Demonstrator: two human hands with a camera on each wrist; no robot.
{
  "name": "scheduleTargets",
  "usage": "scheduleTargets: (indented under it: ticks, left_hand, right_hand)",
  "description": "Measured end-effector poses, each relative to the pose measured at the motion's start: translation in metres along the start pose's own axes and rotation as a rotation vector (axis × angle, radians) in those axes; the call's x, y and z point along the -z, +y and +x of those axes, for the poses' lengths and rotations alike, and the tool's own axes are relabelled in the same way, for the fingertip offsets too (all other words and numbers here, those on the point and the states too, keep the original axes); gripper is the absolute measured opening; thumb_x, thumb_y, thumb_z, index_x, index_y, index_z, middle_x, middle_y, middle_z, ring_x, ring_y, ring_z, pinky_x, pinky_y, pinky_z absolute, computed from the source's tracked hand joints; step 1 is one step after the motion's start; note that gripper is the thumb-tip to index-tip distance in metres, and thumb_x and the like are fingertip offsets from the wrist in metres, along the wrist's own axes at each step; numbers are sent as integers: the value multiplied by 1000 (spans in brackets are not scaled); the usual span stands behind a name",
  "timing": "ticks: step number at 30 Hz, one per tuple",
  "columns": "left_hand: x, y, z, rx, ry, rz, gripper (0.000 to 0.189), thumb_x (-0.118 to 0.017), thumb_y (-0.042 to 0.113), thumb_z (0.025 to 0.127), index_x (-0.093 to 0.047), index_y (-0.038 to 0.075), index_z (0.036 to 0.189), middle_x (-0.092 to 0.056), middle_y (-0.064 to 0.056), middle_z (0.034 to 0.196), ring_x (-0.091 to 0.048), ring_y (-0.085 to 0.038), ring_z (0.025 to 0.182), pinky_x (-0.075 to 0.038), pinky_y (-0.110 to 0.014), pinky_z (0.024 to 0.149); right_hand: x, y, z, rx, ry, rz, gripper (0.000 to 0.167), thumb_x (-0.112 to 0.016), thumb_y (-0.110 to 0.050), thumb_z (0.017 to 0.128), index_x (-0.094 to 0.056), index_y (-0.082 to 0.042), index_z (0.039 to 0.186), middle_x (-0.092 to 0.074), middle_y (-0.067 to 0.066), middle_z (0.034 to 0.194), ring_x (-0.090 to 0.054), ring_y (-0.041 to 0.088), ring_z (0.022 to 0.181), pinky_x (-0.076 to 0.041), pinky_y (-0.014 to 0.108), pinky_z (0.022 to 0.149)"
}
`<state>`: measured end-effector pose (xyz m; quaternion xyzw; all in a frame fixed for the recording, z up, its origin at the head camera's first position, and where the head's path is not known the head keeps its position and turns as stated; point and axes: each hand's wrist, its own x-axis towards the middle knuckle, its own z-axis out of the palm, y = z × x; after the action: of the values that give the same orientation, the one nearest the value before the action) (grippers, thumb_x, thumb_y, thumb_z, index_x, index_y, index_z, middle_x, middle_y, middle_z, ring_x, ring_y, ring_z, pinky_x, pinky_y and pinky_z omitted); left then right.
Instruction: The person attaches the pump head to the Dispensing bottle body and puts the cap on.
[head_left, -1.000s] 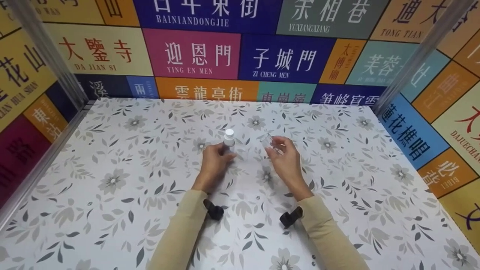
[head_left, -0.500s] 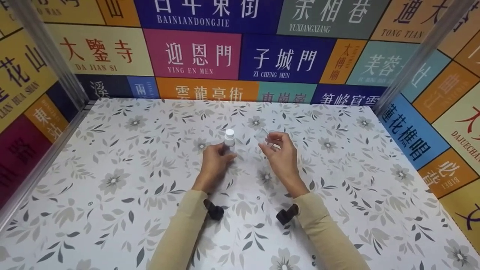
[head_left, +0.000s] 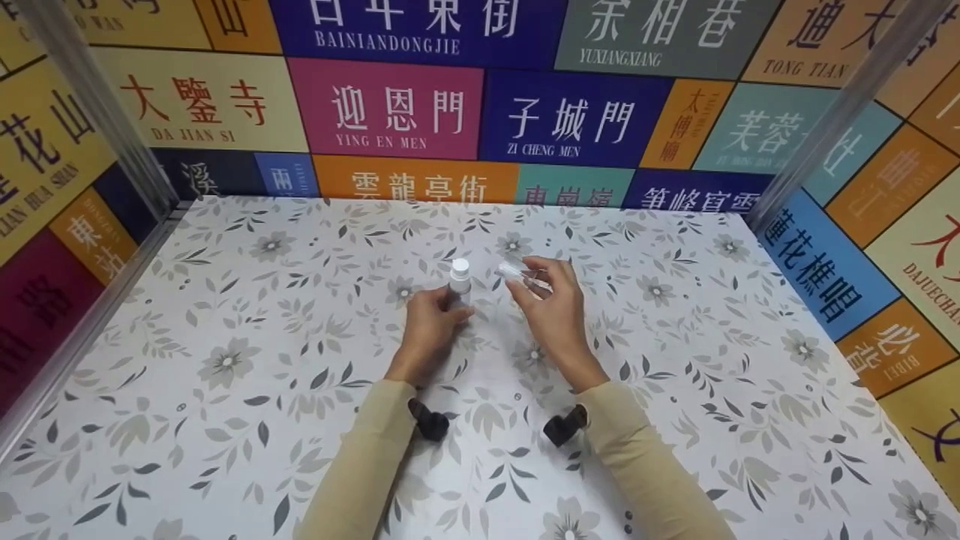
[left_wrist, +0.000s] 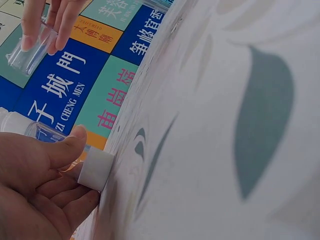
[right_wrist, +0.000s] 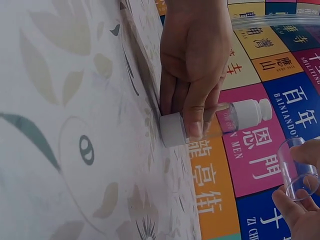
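Note:
In the head view, my left hand [head_left: 429, 324] grips a small clear pump bottle [head_left: 460, 277] that stands upright on the table. The right wrist view shows its white pump top [right_wrist: 247, 113] and white base [right_wrist: 172, 130], with the left thumb and fingers round the clear body between them. My right hand [head_left: 556, 319] pinches a clear plastic cap [head_left: 511, 269] between thumb and fingers, off to the right of the bottle and apart from it. Hollow and see-through, the cap [right_wrist: 293, 167] is held tilted, raised above the table, with its round opening visible.
A white table [head_left: 225, 442] with a grey leaf and flower print lies under both hands. Behind it and along the sides stand colourful sign-covered walls [head_left: 382, 109]. Transparent corner posts [head_left: 120, 135] rise at the table's back corners. Each wrist wears a black camera [head_left: 429, 421].
My right hand has moved left and slightly away from me, bringing the clear cap closer to the bottle and tipping it further over. The left hand and the bottle have stayed put.

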<state>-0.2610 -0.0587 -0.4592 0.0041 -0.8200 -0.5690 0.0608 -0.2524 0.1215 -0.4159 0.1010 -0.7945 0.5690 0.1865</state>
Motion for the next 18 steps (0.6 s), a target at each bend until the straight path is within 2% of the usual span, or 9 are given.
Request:
scheduleTargets:
  ticks: [4, 11, 15, 18]
  left_hand:
    - [-1, 0, 0, -1, 2, -9, 28, -75, 7, 86, -72, -4, 111, -74, -18, 109, -61, -18, 88, -49, -31, 79]
    - [-1, 0, 0, 11, 3, 7, 28, -76, 7, 85, -72, -4, 111, -73, -15, 98, -58, -19, 83, -46, -29, 73]
    - [-1, -1, 1, 1, 4, 20, 29, -76, 7, 85, -72, -4, 112, -74, -17, 105, -62, -21, 88, -51, -33, 80]
    - [-1, -2, 2, -2, 6, 22, 31, -76, 7, 85, -72, -3, 114, -73, -19, 112, -64, -20, 94, -53, -36, 88]
  right_hand:
    - [-3, -3, 0, 21, -2, -29, 39, -76, -9, 87, -63, 0, 123, -53, 14, 120, -59, 29, 118, -53, 38, 101]
    - [-7, -6, 1, 11, 22, -43, 44, -75, -10, 88, -59, -3, 128, -56, 13, 122, -60, 28, 119, -53, 37, 101]
    - [-10, -8, 1, -10, 30, -8, 51, -76, -10, 88, -52, -3, 132, -58, 13, 124, -60, 28, 121, -53, 35, 101]
    - [-13, -10, 1, -11, 39, 30, 50, -77, -9, 86, -51, -1, 127, -60, 13, 122, -62, 29, 119, -54, 29, 98]
